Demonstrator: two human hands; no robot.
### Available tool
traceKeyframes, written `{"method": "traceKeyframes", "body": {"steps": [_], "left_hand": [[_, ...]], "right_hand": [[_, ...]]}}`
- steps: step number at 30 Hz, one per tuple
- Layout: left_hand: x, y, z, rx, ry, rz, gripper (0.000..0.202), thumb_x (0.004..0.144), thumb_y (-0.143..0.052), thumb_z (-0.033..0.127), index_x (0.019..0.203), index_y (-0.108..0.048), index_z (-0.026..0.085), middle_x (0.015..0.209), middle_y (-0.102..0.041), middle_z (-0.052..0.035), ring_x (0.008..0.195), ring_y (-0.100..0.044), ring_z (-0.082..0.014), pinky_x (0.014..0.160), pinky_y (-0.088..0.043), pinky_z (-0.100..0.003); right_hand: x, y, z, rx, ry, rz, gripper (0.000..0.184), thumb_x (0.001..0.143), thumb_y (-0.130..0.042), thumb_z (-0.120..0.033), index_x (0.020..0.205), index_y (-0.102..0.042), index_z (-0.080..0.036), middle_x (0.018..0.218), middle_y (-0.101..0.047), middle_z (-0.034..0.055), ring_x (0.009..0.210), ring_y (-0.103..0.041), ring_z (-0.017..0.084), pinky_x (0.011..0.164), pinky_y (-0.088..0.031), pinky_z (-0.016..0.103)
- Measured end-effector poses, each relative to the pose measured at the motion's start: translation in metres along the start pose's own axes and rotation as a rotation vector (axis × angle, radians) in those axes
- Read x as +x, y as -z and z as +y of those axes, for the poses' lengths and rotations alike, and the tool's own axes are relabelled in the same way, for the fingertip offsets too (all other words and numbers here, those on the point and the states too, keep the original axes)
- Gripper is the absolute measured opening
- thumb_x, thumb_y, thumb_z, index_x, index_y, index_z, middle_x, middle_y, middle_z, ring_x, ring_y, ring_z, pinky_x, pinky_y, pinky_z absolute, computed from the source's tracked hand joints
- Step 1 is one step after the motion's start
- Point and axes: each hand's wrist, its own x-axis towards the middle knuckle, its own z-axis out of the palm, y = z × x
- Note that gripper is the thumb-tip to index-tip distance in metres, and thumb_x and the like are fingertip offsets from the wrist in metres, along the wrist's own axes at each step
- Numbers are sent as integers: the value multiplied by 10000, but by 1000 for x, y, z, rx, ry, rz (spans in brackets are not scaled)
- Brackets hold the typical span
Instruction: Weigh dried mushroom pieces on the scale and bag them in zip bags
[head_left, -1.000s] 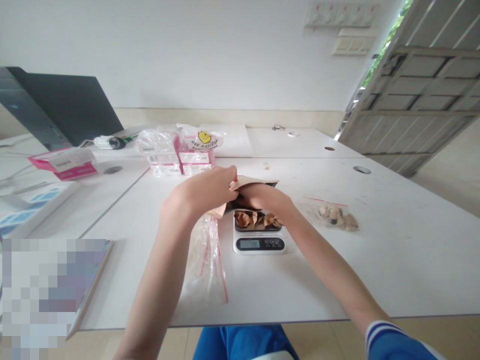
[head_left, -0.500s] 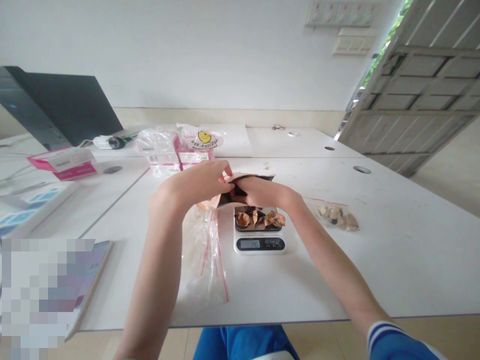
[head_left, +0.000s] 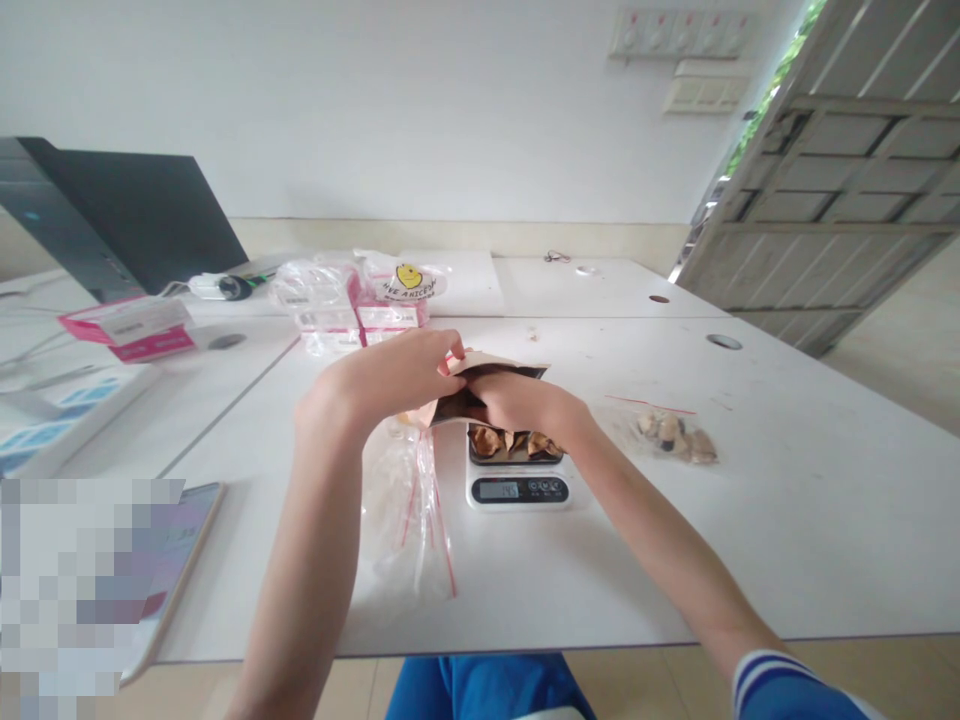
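My left hand point(head_left: 390, 375) pinches the rim of a brown paper pouch point(head_left: 491, 367) and holds it open above the table. My right hand point(head_left: 517, 400) reaches into the pouch mouth with its fingers curled; what they grip is hidden. Just below them stands a small white digital scale point(head_left: 517, 490) with brown dried pieces point(head_left: 487, 440) on its dark pan. A pile of clear zip bags with red strips point(head_left: 409, 510) lies left of the scale under my left forearm.
A filled clear bag of pale pieces point(head_left: 675, 432) lies right of the scale. Pink-and-white boxes in plastic point(head_left: 352, 295) sit behind my hands. A pink box point(head_left: 131, 325) and a dark monitor point(head_left: 135, 215) are at the far left. A phone point(head_left: 176, 545) lies near the left front edge.
Both hands with the pouch shifted slightly left and lifted off the scale, then lowered again over its pan. My right hand has gone deeper into the pouch.
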Motion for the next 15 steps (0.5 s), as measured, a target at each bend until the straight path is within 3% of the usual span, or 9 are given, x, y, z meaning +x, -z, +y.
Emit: {"method": "traceKeyframes", "body": {"steps": [4,10,15], "left_hand": [[1,-1,-3,-21,0,12,289,804,-420,293,1023,-582,195,943,-679,-56,784,-625,-176,671,-418,-278],[1,-2,-8,18,-3,17,339,822,-393,322,1064,-592,192,1005,-673,-74,851,-621,-195,715,-423,-292],[-1,-2,-11,7,25,47,364,816,-398,335,1099,-586,203,943,-691,-61,794,-625,-190,690,-427,-286]], "right_hand": [[-3,1,-3,-5,-71,46,278,851,-456,-66,1053,-628,-147,1181,-636,127,1009,-603,225,832,-455,295],[0,9,-5,-76,126,15,165,801,-481,-36,790,-616,-131,929,-674,101,767,-577,169,686,-417,267],[-6,14,1,29,118,50,117,739,-509,-44,726,-544,-155,790,-628,36,624,-487,109,578,-366,231]]}}
